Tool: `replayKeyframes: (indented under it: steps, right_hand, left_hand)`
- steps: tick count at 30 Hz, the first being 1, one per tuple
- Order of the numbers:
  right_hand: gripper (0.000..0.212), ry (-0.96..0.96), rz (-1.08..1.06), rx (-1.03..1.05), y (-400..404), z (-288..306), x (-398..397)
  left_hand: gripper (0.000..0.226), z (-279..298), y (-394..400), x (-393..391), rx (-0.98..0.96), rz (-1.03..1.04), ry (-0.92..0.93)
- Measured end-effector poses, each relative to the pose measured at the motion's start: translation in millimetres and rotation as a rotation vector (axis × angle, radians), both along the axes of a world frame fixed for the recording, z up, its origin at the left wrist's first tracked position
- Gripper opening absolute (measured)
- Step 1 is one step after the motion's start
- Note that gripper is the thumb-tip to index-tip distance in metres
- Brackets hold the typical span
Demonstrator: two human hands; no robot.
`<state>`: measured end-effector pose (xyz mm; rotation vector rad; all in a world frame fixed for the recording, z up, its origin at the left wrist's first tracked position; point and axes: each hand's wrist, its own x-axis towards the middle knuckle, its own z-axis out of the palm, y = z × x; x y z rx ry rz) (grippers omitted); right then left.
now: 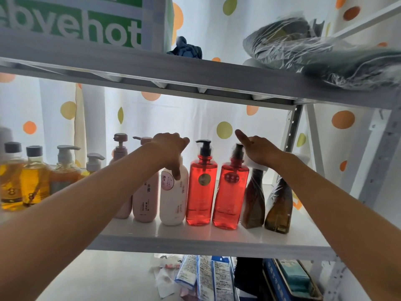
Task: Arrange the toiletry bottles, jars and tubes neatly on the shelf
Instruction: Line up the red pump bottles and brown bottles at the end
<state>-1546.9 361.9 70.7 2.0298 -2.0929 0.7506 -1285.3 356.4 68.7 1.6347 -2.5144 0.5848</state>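
A row of toiletry bottles stands on the white shelf board [195, 237]. From the left come two yellow bottles [13, 181], an orange pump bottle [65, 170], a small pump bottle [94, 161] and two pink bottles [145, 196]. Then come a cream bottle [173, 200], two red pump bottles [200, 190] and two brown plastic-wrapped bottles [278, 205]. My left hand [171, 151] grips the cream bottle's top, its forefinger lying down the front. My right hand [258, 153] holds the white top of the nearer brown bottle [253, 198], forefinger stretched out past the second red bottle's pump [230, 196].
The shelf above carries a green-and-white box [76, 22], a blue cloth [186, 49] and a dark bundle in clear plastic [314, 51]. A perforated metal upright [293, 131] stands at the right. Below lie printed packets [204, 276] and a blue box [293, 281].
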Motion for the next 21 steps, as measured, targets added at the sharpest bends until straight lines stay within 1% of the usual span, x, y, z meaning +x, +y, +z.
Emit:
replayKeyframes:
  steps: [3, 8, 11, 14, 16, 18, 21]
  right_hand:
    - [0.081, -0.123, -0.018, -0.079, -5.1, -2.8, -4.2]
    - [0.063, -0.21, -0.04, -0.073, -9.5, -2.7, -15.2]
    - [0.044, -0.127, -0.046, -0.081, -15.6, -7.0, -20.4]
    - [0.049, -0.13, -0.039, -0.212, -14.2, -8.9, -23.4]
    - [0.055, -0.09, -0.034, -0.297, -9.1, -9.1, -23.5]
    - [0.057, -0.046, -0.041, -0.342, -6.8, -9.1, -21.9]
    - [0.059, -0.005, -0.105, -0.35, -9.4, -11.0, -20.0]
  left_hand:
    - [0.093, -3.1, -1.2, 0.6, -0.056, -0.033, -0.028]
    - [0.098, -7.8, -0.7, 3.0, -0.176, -0.055, -0.071]
    - [0.095, -14.0, -1.1, 4.6, -0.219, -0.081, -0.073]
    - [0.091, -18.5, 2.3, 5.8, -0.259, -0.102, -0.083]
    - [0.089, -20.7, 3.9, 6.7, -0.268, -0.109, -0.087]
    - [0.088, -22.2, 4.2, 7.6, -0.275, -0.112, -0.078]
    - [0.087, -24.0, 3.8, 7.7, -0.265, -0.123, -0.058]
